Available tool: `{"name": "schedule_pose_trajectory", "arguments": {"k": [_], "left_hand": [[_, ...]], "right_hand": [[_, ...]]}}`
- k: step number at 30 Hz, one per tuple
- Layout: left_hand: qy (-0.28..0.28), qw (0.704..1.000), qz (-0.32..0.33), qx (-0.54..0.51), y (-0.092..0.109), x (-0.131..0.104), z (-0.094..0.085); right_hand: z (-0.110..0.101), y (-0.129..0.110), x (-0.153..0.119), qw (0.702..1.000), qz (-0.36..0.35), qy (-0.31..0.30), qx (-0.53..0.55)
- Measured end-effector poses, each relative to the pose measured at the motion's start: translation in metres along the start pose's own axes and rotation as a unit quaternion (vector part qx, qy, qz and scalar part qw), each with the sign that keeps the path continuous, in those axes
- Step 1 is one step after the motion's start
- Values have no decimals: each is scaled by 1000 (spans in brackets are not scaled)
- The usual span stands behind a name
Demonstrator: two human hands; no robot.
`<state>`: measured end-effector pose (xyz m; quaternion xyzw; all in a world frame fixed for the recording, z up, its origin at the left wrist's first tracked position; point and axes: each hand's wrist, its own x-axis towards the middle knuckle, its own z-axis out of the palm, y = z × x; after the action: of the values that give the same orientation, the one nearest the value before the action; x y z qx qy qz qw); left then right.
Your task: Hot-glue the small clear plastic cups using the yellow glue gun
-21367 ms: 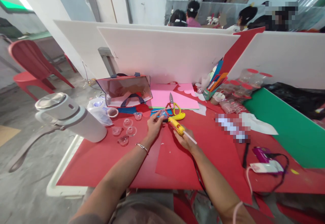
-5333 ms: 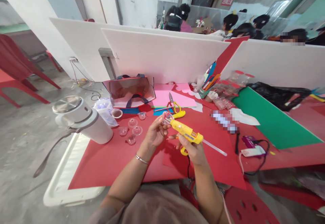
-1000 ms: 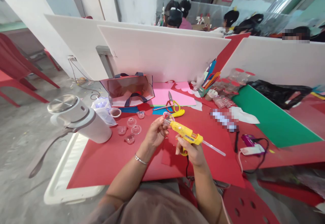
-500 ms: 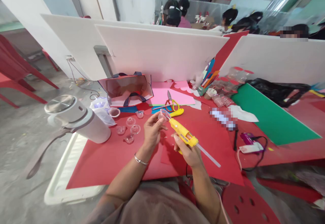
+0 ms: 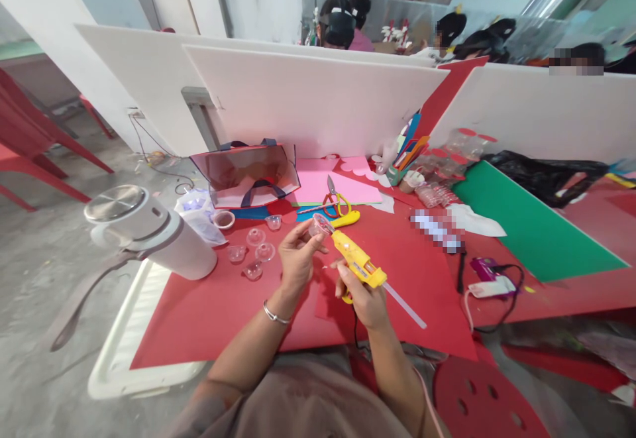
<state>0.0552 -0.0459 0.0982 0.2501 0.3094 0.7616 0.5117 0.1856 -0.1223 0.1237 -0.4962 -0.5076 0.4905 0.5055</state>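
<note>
Between the fingers of my left hand point(image 5: 297, 252) is a small clear plastic cup point(image 5: 318, 225). My right hand point(image 5: 362, 292) is wrapped round a yellow hot glue gun point(image 5: 355, 258), with a long glue stick point(image 5: 406, 305) jutting from its back end. The gun's nozzle is at the cup's rim; I cannot tell whether they touch. Several similar clear cups point(image 5: 265, 251) lie on the red sheet left of my left hand. Just beyond the gun are scissors point(image 5: 338, 201) with red and yellow handles and a yellow-handled tool point(image 5: 346, 219).
A large white tumbler point(image 5: 186, 246) stands at left, near an open bag point(image 5: 253, 176). Pink paper point(image 5: 318, 186) lies at the back before a tall white board point(image 5: 318, 100). A green board point(image 5: 531, 226), a purple device point(image 5: 484, 269) and cables are at right. People sit beyond the board.
My left hand has turned the cup slightly, so more of its side shows. The glue gun and my right hand have shifted a little to the left.
</note>
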Motion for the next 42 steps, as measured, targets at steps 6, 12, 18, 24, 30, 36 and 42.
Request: {"name": "schedule_pose_trajectory", "arguments": {"k": [6,12,18,24,30,36,42], "left_hand": [[-19,1000,12,19,-2,-2,-2],[-39,999,14,31,-2,-1,-3],[-25,999,16,19,0,-1,0],[-18,999,20,30,-1,0,-1],[-9,998,45,40,-3,-2,-2],[-5,993,73,96,-4,-5,-7],[-12,989,101,110,-4,-8,-6]], "right_hand": [[4,10,0,998,-10,25,62],[5,12,-1,998,-8,20,66],[5,13,-2,998,1,17,58],[4,11,-3,999,5,8,31],[10,8,-7,999,6,14,30],[16,-3,-14,998,18,32,45],[14,-2,-14,998,13,14,53]]}}
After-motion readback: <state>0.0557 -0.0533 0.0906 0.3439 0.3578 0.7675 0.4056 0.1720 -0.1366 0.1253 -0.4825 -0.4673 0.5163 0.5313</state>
